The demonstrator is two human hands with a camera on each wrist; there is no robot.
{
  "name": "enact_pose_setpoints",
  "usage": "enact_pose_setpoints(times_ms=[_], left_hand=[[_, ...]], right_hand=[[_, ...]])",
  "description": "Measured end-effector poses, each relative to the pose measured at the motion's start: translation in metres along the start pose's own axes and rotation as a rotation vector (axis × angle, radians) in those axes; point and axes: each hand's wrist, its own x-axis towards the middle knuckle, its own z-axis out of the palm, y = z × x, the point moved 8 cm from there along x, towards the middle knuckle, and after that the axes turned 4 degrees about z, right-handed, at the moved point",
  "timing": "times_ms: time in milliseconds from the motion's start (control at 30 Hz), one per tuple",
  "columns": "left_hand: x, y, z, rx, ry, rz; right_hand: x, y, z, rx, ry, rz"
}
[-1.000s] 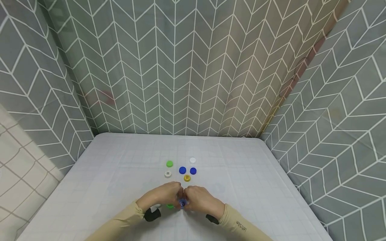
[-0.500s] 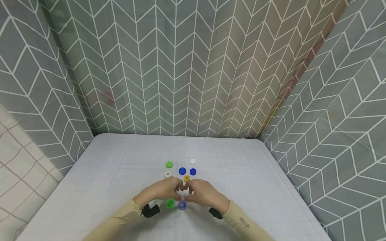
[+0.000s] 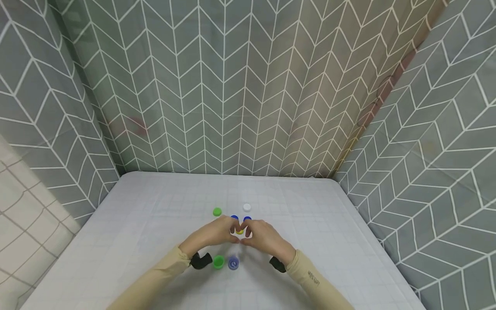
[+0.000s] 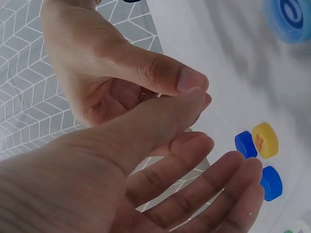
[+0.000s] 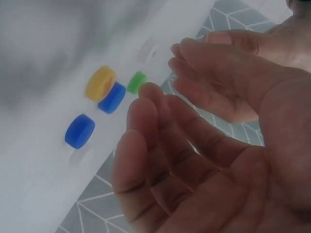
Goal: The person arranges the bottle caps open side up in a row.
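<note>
My left hand (image 3: 215, 233) and right hand (image 3: 267, 237) hover close together over the table, thumb tips meeting or nearly so. Their fingers are loosely bent and hold nothing. Just beyond, partly covered in the head view, sits a yellow bottle cap (image 3: 240, 232) with a printed mark, plainer in the left wrist view. Two blue caps, one left (image 3: 234, 216) and one right (image 3: 247, 218), lie behind it. Nearer my body, a translucent bluish cap (image 3: 233, 262) lies beside a green cap (image 3: 218, 261), hollow side up.
Farther back on the white-covered table (image 3: 166, 193) lie another green cap (image 3: 217, 212) and a white cap (image 3: 247, 207). A patterned grey curtain (image 3: 232, 107) hangs behind the table and along its sides.
Both hands have let go of the bluish cap and moved forward, away from my body, toward the yellow cap. The bluish cap stays on the table beside the green one.
</note>
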Motion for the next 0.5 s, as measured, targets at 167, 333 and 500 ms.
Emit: enact_pose_setpoints(times_ms=[167, 333, 500], left_hand=[[0.005, -0.001, -0.004, -0.011, 0.016, 0.002], [0.01, -0.006, -0.005, -0.014, 0.024, -0.021], [0.015, -0.016, -0.006, -0.053, 0.051, -0.079]], right_hand=[[0.006, 0.006, -0.004, 0.015, 0.017, 0.023], [0.01, 0.015, -0.006, 0.026, 0.029, 0.058], [0.013, 0.02, -0.006, 0.051, 0.044, 0.064]])
